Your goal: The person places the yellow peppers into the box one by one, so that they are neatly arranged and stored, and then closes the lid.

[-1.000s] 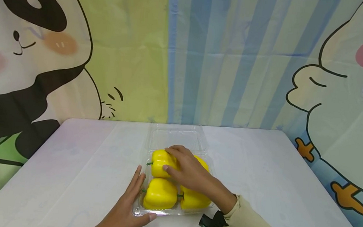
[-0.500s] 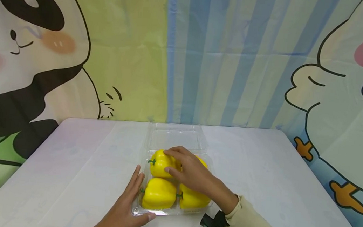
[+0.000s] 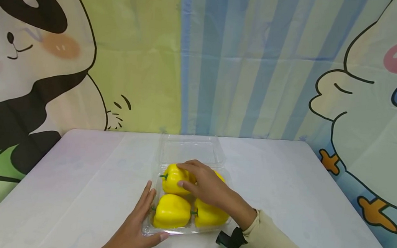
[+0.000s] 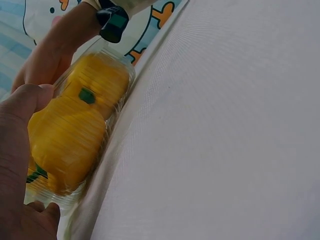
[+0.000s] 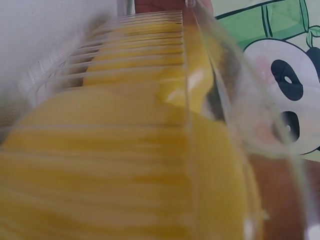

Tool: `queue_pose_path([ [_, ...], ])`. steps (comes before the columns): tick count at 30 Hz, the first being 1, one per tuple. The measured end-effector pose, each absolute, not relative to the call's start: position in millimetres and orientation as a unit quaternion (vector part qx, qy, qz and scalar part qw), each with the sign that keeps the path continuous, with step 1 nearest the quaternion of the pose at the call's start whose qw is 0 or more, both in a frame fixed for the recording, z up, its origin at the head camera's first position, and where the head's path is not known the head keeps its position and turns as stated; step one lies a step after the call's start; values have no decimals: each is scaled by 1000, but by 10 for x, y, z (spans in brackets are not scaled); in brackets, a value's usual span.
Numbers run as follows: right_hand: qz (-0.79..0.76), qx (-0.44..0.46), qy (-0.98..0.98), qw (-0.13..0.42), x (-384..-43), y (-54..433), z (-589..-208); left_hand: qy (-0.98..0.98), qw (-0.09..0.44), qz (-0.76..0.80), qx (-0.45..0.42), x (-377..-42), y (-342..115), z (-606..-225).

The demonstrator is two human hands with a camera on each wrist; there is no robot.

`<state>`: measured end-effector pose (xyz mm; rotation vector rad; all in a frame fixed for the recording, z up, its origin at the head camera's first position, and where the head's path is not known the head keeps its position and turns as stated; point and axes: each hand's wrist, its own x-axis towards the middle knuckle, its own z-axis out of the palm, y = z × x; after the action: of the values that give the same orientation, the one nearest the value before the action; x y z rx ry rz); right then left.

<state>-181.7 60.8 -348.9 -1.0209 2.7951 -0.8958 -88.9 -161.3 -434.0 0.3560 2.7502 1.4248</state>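
Note:
Several yellow bell peppers fill a clear plastic clamshell box (image 3: 173, 233) in the head view. My right hand (image 3: 208, 184) reaches over it and holds the back-left pepper (image 3: 172, 179), thumb in front and fingers over the top; its green stem points left. Behind that hand the back-right pepper (image 3: 220, 176) is mostly hidden. Along the front lie a left pepper (image 3: 172, 211) and a right pepper (image 3: 211, 214). My left hand (image 3: 136, 219) rests at the box's left side, fingers extended, thumb by the front edge. Close up, the right wrist view shows a pepper (image 5: 100, 175) through the ribbed wall.
The box's clear lid (image 3: 191, 148) lies folded back toward the table's far edge. White cloth covers the table (image 3: 83, 192). A cartoon-printed curtain (image 3: 147, 59) hangs behind it. A black strap piece (image 3: 231, 239) sits at the right wrist.
The back-left pepper has turned slightly under my right hand, its stem shifting a little. My left hand stays beside the box. The whole head view has drifted slightly.

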Motion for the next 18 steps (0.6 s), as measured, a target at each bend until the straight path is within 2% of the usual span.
queue_pose_path([
  [18, -277, -304, 910, 60, -1871, 533, -3529, 886, 46, 455, 77, -892, -1593, -4320],
])
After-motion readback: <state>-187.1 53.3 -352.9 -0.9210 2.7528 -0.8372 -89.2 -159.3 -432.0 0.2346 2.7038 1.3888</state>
